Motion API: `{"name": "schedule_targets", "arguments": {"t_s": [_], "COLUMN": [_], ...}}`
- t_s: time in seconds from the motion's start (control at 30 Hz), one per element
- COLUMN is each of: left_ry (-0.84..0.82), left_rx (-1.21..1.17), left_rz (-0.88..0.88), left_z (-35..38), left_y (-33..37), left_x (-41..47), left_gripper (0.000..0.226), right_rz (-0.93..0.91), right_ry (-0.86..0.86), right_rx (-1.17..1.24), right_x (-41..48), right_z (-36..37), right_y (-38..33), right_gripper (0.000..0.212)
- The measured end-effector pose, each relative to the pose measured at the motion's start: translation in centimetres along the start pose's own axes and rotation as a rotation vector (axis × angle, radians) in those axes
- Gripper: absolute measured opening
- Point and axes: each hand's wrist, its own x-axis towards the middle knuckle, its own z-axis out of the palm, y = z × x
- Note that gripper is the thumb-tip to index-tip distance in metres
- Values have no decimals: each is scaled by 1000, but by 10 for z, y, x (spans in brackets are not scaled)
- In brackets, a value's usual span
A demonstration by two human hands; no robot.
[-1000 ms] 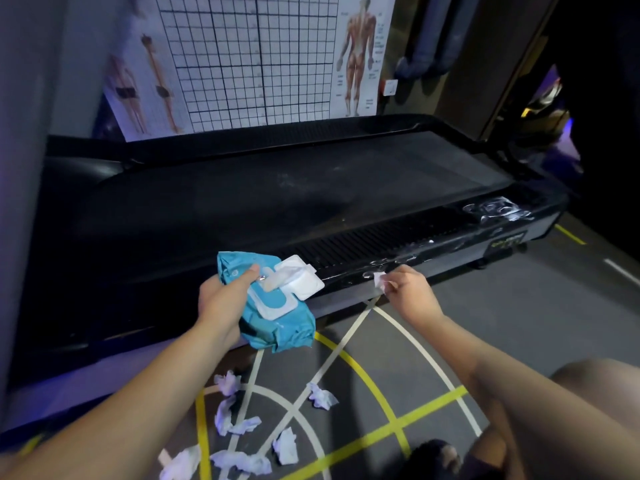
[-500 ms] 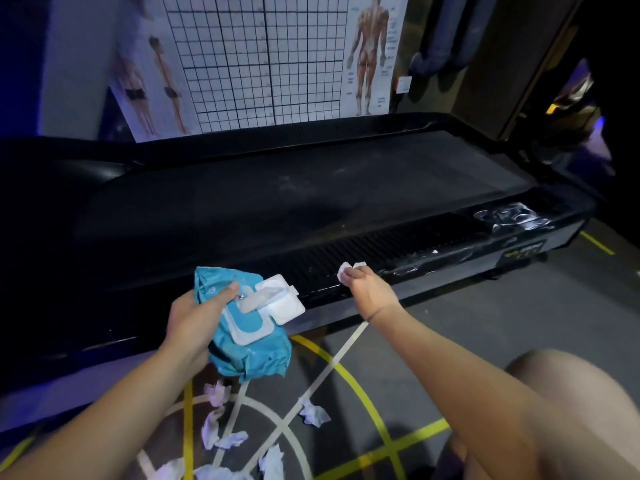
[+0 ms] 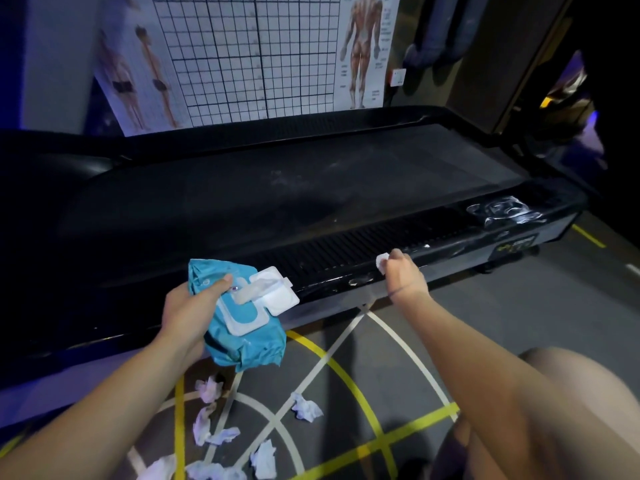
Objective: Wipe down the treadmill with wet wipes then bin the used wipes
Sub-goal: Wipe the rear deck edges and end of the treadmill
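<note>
Head view: our right hand (image 3: 403, 278) pinches a white wipe (image 3: 382, 263) against the near edge of the treadmill (image 3: 277, 202). Our left hand (image 3: 188, 310) grips the blue wipe pack (image 3: 244, 336), lid open; used wipes (image 3: 306, 410) litter the floor (image 3: 519, 323).

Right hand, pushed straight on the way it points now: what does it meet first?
Probably the treadmill's ribbed strip, right ahead of the wipe pinched in the right hand; the belt lies beyond. Contact is unclear.
</note>
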Motion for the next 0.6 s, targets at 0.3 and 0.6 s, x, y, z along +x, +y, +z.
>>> {"name": "schedule_targets", "arguments": {"t_s": [0.3, 0.6], "left_ry": [15, 46], "left_rx": [2, 31], "left_rz": [35, 77], "left_z": [-29, -79], "left_y": [14, 27], "left_x": [-4, -10], "left_gripper": [19, 17], "right_rz": [397, 681], "right_ry": [122, -149], "right_rx": [516, 1175], "right_x": [-31, -56], "right_z": [20, 47], "right_y": [-60, -127], "right_gripper": [25, 9]}}
